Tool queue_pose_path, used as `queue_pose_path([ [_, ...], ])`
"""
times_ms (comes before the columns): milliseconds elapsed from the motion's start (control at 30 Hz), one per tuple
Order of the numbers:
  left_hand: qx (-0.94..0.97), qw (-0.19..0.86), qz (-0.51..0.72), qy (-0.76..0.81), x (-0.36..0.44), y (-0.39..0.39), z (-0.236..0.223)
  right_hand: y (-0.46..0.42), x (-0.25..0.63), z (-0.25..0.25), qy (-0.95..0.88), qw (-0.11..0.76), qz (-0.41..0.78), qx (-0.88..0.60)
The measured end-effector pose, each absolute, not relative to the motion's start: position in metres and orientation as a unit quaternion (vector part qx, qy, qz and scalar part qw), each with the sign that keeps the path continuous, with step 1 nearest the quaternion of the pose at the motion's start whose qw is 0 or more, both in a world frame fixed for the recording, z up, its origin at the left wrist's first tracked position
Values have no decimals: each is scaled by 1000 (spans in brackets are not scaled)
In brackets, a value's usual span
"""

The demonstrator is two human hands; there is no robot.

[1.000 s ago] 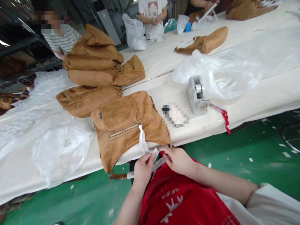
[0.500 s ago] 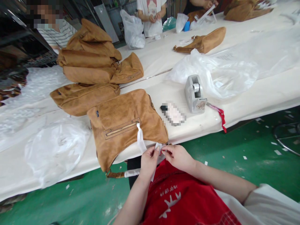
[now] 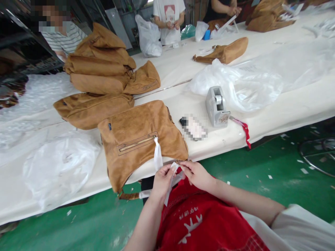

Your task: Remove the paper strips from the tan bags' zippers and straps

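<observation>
A tan handbag [image 3: 138, 127] lies at the table's near edge, with a white paper strip [image 3: 158, 155] hanging from its front zipper pull. Its strap [image 3: 129, 196] droops over the edge, partly wrapped in a whitish, see-through cover [image 3: 145, 194]. My left hand [image 3: 161, 181] is closed, pinching another white strip [image 3: 169, 193] whose tail hangs below the fingers. Close beside it, by the strap's right end, my right hand [image 3: 197, 175] has thumb and forefinger pressed together. What lies between those fingertips is too small to make out.
A grey tape dispenser [image 3: 218, 108], a phone [image 3: 193, 128] and a red-wrapped tool [image 3: 244, 130] lie to the right. Clear plastic bags [image 3: 251, 87] spread behind them. More tan bags [image 3: 96, 76] are piled at left. Several people stand across the table [image 3: 178, 75].
My hands stay together at the strap's right end. The strip in my left hand has shifted, and its tail now hangs down over the apron. The view has swung slightly.
</observation>
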State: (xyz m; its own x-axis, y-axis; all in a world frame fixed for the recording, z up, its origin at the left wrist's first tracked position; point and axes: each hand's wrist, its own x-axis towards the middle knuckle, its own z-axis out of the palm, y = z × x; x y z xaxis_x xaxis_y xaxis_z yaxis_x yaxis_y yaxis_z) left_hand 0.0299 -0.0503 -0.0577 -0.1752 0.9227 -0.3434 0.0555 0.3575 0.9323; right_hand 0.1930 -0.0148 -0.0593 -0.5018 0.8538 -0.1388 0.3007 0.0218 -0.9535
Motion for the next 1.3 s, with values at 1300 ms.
queue_pose_path([
  [1300, 471, 403, 417, 665, 35, -32, -71, -13, 177, -69, -622, 276, 570, -461],
])
